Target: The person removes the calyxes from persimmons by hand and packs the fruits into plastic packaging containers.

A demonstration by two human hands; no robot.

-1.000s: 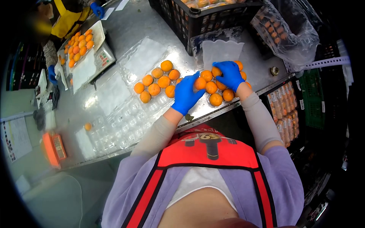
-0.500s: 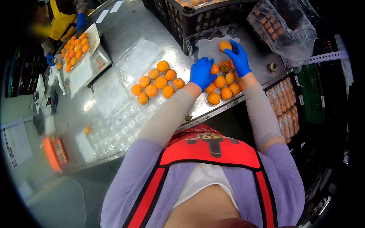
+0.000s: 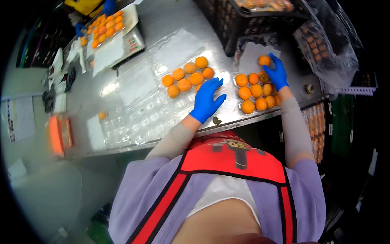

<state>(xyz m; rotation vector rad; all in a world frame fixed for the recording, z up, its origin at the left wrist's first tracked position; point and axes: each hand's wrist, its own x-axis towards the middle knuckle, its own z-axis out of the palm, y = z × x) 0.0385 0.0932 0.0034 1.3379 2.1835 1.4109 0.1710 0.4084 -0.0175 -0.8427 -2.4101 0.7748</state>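
My left hand (image 3: 206,100), in a blue glove, is over the right edge of the middle tray of orange fruit (image 3: 184,85), fingers spread, with one fruit partly hidden beneath them. My right hand (image 3: 276,72), gloved too, has its fingers around a single orange fruit (image 3: 264,60) at the upper end of the right tray. Several fruits (image 3: 256,90) fill that right tray, one with its calyx upward. A white liner sheet (image 3: 248,57) lies above them. Left of the middle fruits spreads a clear plastic tray with empty hollows (image 3: 140,122).
A black crate (image 3: 231,24) of packed fruit stands at the back. Plastic wrap (image 3: 333,61) hangs at right. At far left are a scale (image 3: 132,44) with fruit, an orange device (image 3: 60,136) and a co-worker's blue gloved hand (image 3: 109,7). A loose fruit (image 3: 102,115) lies left.
My left hand has moved left from the right tray to the middle tray and opened. My right hand stays around the fruit at the right tray's upper end. The whole view has shifted.
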